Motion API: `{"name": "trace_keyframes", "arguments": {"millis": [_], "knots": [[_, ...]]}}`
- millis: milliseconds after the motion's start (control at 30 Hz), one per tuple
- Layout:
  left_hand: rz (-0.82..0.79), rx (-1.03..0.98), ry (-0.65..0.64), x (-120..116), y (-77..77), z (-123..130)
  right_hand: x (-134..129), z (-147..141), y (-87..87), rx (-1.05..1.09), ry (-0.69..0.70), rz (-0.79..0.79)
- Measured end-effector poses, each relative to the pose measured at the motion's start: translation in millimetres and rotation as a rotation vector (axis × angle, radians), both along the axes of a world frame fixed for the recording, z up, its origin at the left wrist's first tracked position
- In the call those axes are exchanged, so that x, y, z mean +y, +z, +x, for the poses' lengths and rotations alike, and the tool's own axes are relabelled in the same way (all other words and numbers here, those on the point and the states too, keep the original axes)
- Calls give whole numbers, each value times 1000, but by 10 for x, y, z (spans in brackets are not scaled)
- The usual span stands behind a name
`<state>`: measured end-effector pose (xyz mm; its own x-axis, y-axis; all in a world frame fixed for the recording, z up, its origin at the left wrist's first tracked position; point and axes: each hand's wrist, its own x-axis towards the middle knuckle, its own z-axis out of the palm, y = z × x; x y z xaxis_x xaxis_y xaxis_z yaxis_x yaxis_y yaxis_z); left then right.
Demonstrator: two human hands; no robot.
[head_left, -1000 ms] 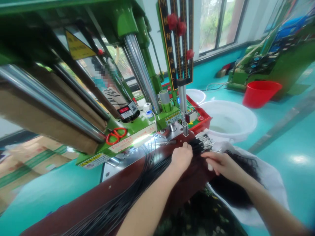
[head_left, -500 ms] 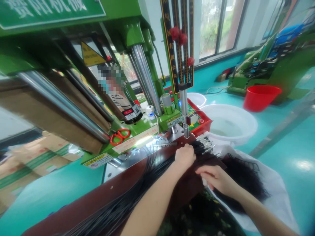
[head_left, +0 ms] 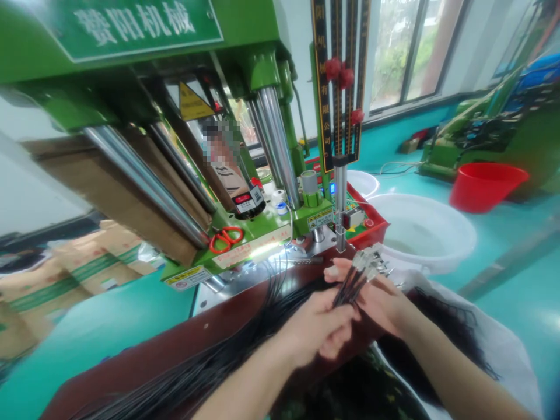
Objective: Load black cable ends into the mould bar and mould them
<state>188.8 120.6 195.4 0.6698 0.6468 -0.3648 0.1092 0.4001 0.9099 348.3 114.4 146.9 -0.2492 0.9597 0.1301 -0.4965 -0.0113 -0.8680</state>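
Note:
My left hand [head_left: 324,321] is closed around a bundle of black cables [head_left: 347,289] with silvery metal ends that point up and away from me. My right hand [head_left: 387,303] is held palm-up against the far side of the bundle, its fingers stretched out behind the metal ends and not wrapped round them. More loose black cables [head_left: 205,361] trail along the dark red-brown table [head_left: 144,350] toward the lower left.
Beyond the table stands a green press [head_left: 262,233] with steel columns, orange-handled scissors [head_left: 226,239] lying on its base. A red control box [head_left: 376,228] and a white tub [head_left: 431,233] are at the right. Near my right forearm, a white sack [head_left: 503,350] holds black strands.
My left hand has drawn the bundle up off the table, toward me. My right hand has moved up and left to the cable ends, opening its fingers. The view has shifted slightly.

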Motion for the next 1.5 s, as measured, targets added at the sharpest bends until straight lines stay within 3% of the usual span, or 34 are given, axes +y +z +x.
{"name": "trace_keyframes", "arguments": {"millis": [133, 233, 333, 433, 567, 633, 700, 800, 867, 1000, 1100, 1200, 1267, 1367, 1500], "knots": [[-240, -137, 274, -379, -514, -26, 20, -229, 22, -46, 165, -130], [-329, -268, 321, -604, -919, 0, -23, -294, -85, -142, 360, -88], [-322, -420, 366, -677, -1102, 68, -73, -276, -186, -182, 577, -88], [-274, -488, 450, -598, -1084, 148, -68, -224, -270, -225, 644, -168], [-268, -498, 505, -470, -1071, 241, 99, -162, -302, -150, 392, -157], [-279, -432, 438, -445, -1115, 281, 228, -144, -231, -147, 288, -151], [-267, -343, 366, -430, -1156, 311, 346, -139, -101, -279, 252, -63], [-255, -316, 380, -372, -1146, 325, 448, -144, 109, -687, 402, 118], [-267, -364, 405, -307, -1093, 318, 471, -141, 195, -882, 561, 154], [-316, -402, 442, -198, -973, 319, 495, -100, 210, -875, 695, 177], [-285, -348, 482, -180, -918, 364, 537, -87, 190, -906, 682, 407], [-272, -329, 530, -168, -895, 409, 594, -139, 206, -1078, 697, 655], [-294, -356, 564, -126, -896, 397, 650, -192, 216, -1180, 720, 701], [-285, -417, 665, 5, -912, 290, 810, -253, 154, -1251, 568, 627], [-182, -423, 875, 192, -956, 118, 1119, -297, -137, -1498, 79, 554]]}}
